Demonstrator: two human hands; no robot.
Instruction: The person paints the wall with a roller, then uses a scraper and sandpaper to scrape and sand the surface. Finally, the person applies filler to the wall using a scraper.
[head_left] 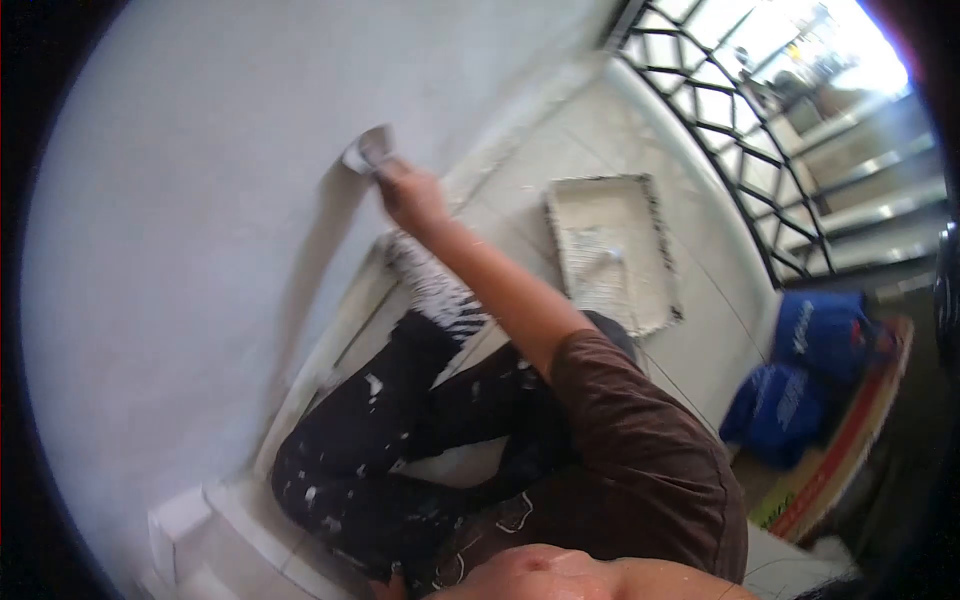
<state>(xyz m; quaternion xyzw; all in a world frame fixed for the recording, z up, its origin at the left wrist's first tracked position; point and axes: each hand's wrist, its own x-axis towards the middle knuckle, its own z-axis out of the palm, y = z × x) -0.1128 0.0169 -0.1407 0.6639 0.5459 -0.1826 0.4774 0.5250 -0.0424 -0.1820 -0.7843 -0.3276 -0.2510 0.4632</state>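
Observation:
My right hand [413, 202] is closed around the handle of a putty knife [376, 146]. Its broad, greyish, shiny blade is at the pale wall [210, 200]; blur hides whether it touches. The right arm reaches across my bent legs. At the bottom edge, by my paint-spotted dark trousers [365, 440], only a little of my left hand [393, 582] shows, and its fingers are too hidden to read. A paint tray [652, 252] coated in white, with a ribbed part, lies on the floor beyond my knee.
White floor tiles [705, 350] run along the wall. A black metal lattice gate [735, 140] stands at the upper right, with steps behind it. Blue bags [780, 410] and a red-edged cardboard piece [840, 450] are on the right. A white ledge [180, 520] sits lower left.

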